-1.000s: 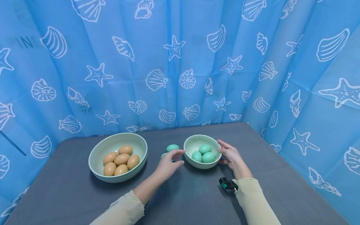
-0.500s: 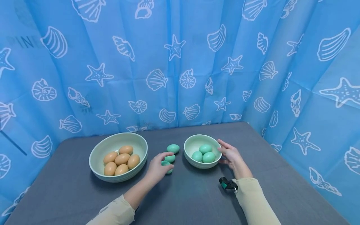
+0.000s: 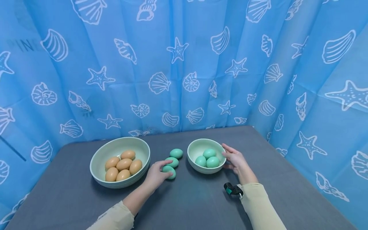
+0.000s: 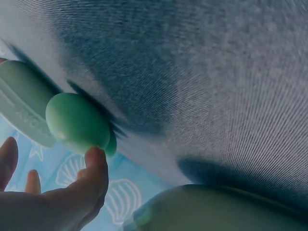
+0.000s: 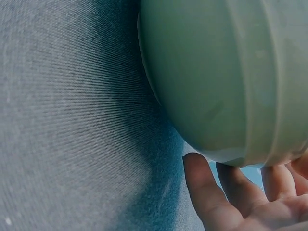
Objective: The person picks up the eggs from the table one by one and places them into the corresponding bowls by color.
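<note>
Three green eggs lie in a row on the table between two pale green bowls. My left hand [image 3: 155, 175] is over the nearest egg [image 3: 170, 172], index finger reaching to the middle egg [image 3: 173, 162]; the far egg [image 3: 176, 153] lies beyond. In the left wrist view the thumb tip overlaps the edge of a green egg [image 4: 77, 122], with the fingers spread apart. Fairly straight fingers of my right hand [image 3: 237, 161] touch the right side of the small bowl [image 3: 205, 170], which contains three green eggs [image 3: 212, 162]. Its outer wall [image 5: 202, 82] fills much of the right wrist view.
A larger bowl [image 3: 97, 174] with several brown eggs [image 3: 124, 164] stands left of my left hand. The grey cloth-covered table [image 3: 195, 204] ends at a blue shell-patterned curtain [image 3: 178, 95]. A black strap device [image 3: 233, 189] hangs at the right wrist.
My left hand has moved away from the small bowl, left and toward me, to the nearest green egg, uncovering the row. The right hand has stayed at the bowl.
</note>
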A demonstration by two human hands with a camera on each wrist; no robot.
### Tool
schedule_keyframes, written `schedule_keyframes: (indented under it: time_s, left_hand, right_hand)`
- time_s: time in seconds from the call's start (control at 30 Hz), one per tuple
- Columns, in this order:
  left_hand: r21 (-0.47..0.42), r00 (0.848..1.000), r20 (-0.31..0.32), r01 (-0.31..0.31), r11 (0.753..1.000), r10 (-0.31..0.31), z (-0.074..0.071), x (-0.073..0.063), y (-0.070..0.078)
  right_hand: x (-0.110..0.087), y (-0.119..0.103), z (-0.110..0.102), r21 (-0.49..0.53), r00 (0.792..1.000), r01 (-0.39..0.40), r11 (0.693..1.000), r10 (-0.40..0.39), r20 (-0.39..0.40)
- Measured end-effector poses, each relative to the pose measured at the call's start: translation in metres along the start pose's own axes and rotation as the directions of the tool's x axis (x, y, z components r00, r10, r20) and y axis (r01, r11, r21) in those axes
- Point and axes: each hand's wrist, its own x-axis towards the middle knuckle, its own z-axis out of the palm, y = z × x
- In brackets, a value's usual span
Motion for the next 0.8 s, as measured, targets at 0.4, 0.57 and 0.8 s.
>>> schedule_keyframes:
  time_s: [0.4,0.57,0.8]
  left_hand:
    - [-0.078,0.99,0.012,0.141,0.987,-0.141,0.002,0.003,-0.012]
    - [-0.069,0.994,-0.014,0.109,0.992,-0.11,0.006,0.007,-0.018]
    - [-0.028,0.993,-0.038,0.115,0.993,-0.116,0.011,0.011,-0.019]
  right_hand:
    - [0.001,0.001,0.003,-0.011,1.0,-0.005,1.0,0.005,-0.002]
    - [0.001,0.001,0.002,-0.008,1.0,-0.005,1.0,0.005,-0.003]
    - [0.001,0.0,0.001,-0.018,1.0,-0.01,1.0,0.01,-0.005]
